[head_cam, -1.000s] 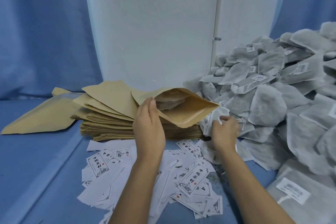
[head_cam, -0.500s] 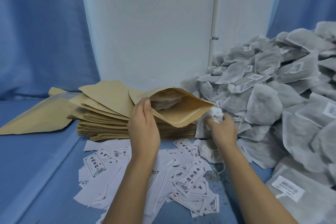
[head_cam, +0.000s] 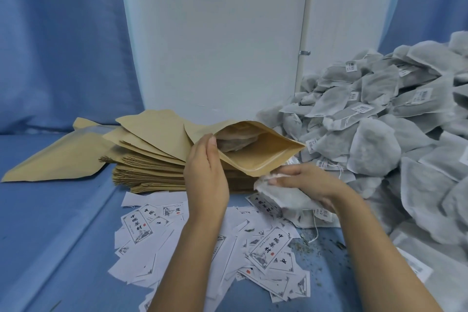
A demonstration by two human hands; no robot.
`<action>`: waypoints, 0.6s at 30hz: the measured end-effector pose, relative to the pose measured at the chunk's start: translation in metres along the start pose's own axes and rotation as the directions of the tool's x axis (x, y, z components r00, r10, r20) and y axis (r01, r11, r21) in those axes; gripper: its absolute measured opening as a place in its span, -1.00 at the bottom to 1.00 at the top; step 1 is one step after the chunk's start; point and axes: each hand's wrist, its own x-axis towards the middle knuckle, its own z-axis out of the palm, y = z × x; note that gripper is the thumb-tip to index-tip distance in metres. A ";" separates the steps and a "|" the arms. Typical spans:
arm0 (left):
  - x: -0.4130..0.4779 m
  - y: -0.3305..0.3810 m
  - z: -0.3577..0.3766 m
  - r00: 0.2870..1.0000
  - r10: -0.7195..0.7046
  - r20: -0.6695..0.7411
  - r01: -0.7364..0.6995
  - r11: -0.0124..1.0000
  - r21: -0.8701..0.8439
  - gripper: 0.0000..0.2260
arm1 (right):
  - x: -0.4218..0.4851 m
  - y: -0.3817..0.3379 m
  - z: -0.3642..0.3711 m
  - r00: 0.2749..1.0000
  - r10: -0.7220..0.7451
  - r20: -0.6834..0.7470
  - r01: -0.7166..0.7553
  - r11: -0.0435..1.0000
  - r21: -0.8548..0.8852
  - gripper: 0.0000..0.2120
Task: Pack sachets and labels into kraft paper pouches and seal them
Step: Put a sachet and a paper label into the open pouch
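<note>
My left hand grips the near lip of an open kraft paper pouch, its mouth facing right. Inside the pouch lie grey sachets. My right hand holds another grey sachet just below the pouch's mouth, fingers curled round its top. Printed white labels lie scattered on the blue table in front of me.
A stack of flat kraft pouches sits behind my left hand, with one loose pouch to its left. A large heap of grey sachets fills the right side. White panels and blue curtains stand behind.
My right hand has pulled a sachet out of the heap and brought it left and down, to just under the pouch's mouth. My left hand still holds the pouch open.
</note>
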 end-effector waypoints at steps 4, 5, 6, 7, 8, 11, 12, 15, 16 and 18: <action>0.000 -0.002 0.000 1.000 0.023 0.011 -0.024 0.999 0.026 -0.63 | -0.016 -0.016 -0.009 0.893 -0.113 0.436 -0.053 0.936 0.349 -0.60; 0.000 -0.003 0.001 1.000 0.026 0.015 -0.026 0.999 0.030 -0.62 | -0.019 -0.021 -0.009 0.873 -0.175 0.454 -0.057 0.890 0.453 -0.60; -0.001 -0.001 0.001 0.999 0.020 0.025 -0.021 0.999 0.026 -0.61 | -0.021 -0.026 -0.009 0.868 -0.226 0.441 -0.050 0.846 0.531 -0.61; -0.001 -0.001 0.001 0.999 0.028 0.027 -0.029 0.999 0.026 -0.60 | -0.020 -0.030 -0.009 0.880 -0.246 0.405 -0.046 0.806 0.590 -0.60; -0.002 0.001 0.001 0.999 0.029 0.036 -0.030 0.999 0.029 -0.58 | -0.019 -0.034 -0.008 0.908 -0.224 0.355 -0.060 0.767 0.639 -0.61; -0.004 0.001 0.002 0.997 0.055 0.056 -0.058 0.997 0.047 -0.58 | -0.015 -0.044 0.000 0.982 -0.034 0.184 -0.103 0.719 0.687 -0.80; -0.004 0.003 0.002 0.995 0.064 0.077 -0.069 0.996 0.065 -0.59 | -0.013 -0.045 0.004 0.994 0.032 0.101 -0.090 0.754 0.651 -0.88; -0.008 0.007 0.003 0.977 0.153 0.149 -0.172 0.977 0.128 -0.57 | -0.002 -0.055 0.013 0.982 0.153 -0.115 -0.088 0.894 0.440 -0.88; -0.009 0.010 0.002 0.970 0.176 0.169 -0.204 0.965 0.168 -0.56 | 0.006 -0.059 0.015 0.970 0.157 -0.185 -0.091 0.942 0.323 -0.87; -0.012 0.012 0.000 0.963 0.228 0.146 -0.255 0.944 0.211 -0.63 | 0.026 -0.068 0.021 0.926 0.124 -0.356 -0.091 0.990 0.109 -0.91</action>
